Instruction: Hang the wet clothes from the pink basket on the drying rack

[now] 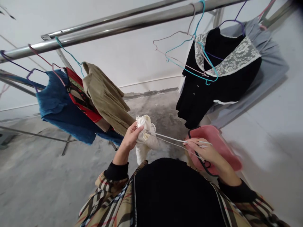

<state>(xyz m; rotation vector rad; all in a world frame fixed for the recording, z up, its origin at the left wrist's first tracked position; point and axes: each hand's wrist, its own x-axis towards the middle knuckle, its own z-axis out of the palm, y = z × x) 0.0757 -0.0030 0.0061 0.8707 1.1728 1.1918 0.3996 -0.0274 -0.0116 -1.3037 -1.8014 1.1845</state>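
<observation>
Plaid sleeves (110, 188), cream garment (147, 138), white hanger (170, 138)

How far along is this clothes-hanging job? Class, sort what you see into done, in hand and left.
Done: a blue top, a red garment, a khaki shirt, a black top and a grey garment hang on the rail. In hand: the left hand grips a cream garment; the right hand holds a white hanger reaching it. Left: a pink garment under the right hand; empty hangers on the rail.
</observation>
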